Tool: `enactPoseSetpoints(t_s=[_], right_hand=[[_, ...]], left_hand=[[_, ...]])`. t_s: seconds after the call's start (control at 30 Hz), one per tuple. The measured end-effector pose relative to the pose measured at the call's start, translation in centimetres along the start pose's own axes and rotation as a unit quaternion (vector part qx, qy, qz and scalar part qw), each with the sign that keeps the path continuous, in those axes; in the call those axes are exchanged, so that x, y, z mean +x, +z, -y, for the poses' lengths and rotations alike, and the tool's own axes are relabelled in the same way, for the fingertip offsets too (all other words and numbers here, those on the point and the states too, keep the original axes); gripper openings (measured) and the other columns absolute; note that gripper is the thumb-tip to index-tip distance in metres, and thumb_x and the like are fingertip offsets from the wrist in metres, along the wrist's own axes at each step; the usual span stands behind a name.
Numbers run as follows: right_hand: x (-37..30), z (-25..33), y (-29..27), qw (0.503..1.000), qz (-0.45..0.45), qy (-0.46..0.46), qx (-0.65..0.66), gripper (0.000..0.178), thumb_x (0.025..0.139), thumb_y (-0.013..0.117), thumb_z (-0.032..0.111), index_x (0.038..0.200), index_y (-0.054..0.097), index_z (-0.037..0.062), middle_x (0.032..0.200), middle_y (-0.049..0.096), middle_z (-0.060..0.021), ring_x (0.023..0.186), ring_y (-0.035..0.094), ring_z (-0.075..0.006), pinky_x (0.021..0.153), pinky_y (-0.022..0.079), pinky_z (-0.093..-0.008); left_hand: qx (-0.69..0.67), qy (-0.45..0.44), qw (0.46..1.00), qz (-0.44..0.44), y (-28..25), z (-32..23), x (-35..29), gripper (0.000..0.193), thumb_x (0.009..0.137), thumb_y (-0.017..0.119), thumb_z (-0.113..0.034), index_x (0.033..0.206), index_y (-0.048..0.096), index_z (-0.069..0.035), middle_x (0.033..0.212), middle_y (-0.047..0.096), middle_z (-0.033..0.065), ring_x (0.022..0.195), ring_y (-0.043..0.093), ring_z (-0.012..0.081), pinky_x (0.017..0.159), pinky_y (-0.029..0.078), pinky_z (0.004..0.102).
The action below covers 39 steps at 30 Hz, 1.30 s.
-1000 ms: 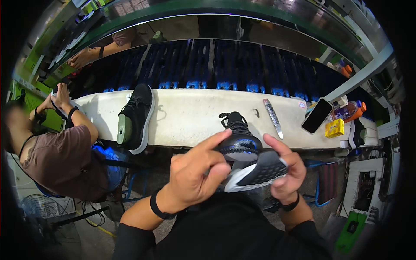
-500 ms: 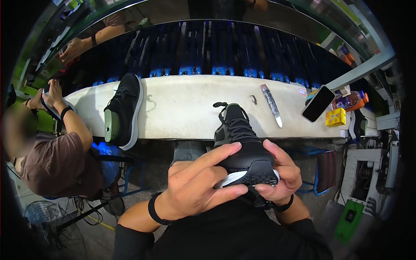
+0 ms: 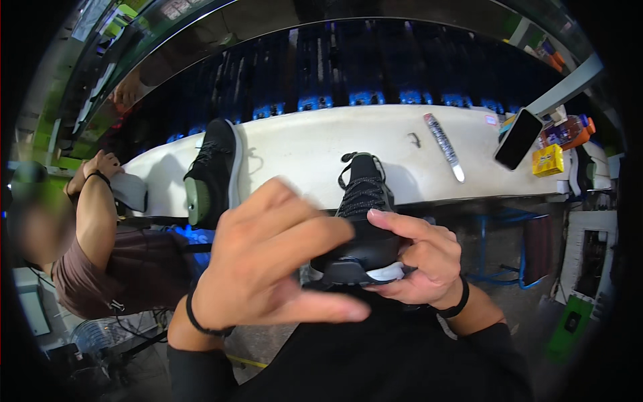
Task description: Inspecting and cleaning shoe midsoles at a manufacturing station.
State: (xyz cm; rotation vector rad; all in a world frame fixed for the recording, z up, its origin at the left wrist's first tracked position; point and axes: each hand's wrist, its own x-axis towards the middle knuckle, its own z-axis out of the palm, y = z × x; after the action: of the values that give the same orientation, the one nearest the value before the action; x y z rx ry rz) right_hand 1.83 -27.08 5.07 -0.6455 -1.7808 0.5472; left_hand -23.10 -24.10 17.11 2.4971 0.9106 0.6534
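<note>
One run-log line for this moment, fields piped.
right grip: holding black shoe by toe end | left grip: open, near it, contact unclear | bench: second shoe, bladed tool, yellow box

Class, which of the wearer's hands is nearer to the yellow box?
Right. The right hand, gripping a black shoe, is below and left of the yellow box in the picture; the left hand is farther left.

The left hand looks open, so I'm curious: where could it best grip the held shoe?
Probably the shoe by the left side of its toe, the left hand coming from the left: the rounded toe is the near end, and the right hand holds the opposite side.
</note>
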Motion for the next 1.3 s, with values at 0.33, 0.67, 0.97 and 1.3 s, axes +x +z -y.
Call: enactPoseSetpoints(t_s=[0.33,0.67,0.97,1.3], right_hand=[[-0.5,0.2,3.1,0.999,-0.051,0.016,-0.006,0.049,0.066,0.103,0.025,0.083,0.061,0.0052,0.121,0.071,-0.0196,0.075,0.072,-0.0211,0.057,0.058,-0.0268],[-2.3,-1.6,4.8,0.998,0.021,0.046,0.036,0.054,0.056,0.101,0.016,0.098,0.068,0.0068,0.096,0.063,-0.0094,0.077,0.067,-0.0256,0.062,0.055,-0.0361],[-3.9,-4.0,4.8,0.988,0.054,0.140,-0.025,0.055,0.055,0.102,0.017,0.098,0.070,0.0064,0.107,0.065,-0.0101,0.077,0.069,-0.0249,0.066,0.058,-0.0364],[-3.5,-6.5,3.7,0.971,0.153,0.129,-0.131,0.050,0.064,0.098,0.028,0.099,0.070,0.0049,0.138,0.071,-0.0121,0.094,0.071,-0.0281,0.081,0.058,-0.0390]], left_hand=[[-0.526,-0.121,0.838,-0.072,5.8,3.5,-2.8,0.023,0.101,0.072,-0.026,0.102,0.064,-0.005,0.092,0.052,0.0025,0.082,0.044,0.0111,0.075,0.038,0.0279],[-0.051,-0.208,0.972,0.095,0.9,0.0,-3.5,0.104,0.062,0.099,-0.059,0.136,0.069,0.007,0.140,0.069,0.0283,0.129,0.071,0.0393,0.108,0.056,0.0445],[-0.047,-0.262,0.964,0.007,1.9,0.8,-5.6,0.067,0.075,0.098,-0.023,0.130,0.074,0.005,0.133,0.075,0.0258,0.124,0.074,0.0361,0.106,0.059,0.0403],[-0.010,-0.319,0.941,0.115,5.2,4.2,-10.3,0.116,0.078,0.091,-0.060,0.160,0.043,0.006,0.128,0.071,0.0327,0.117,0.071,0.0495,0.098,0.059,0.0461]])
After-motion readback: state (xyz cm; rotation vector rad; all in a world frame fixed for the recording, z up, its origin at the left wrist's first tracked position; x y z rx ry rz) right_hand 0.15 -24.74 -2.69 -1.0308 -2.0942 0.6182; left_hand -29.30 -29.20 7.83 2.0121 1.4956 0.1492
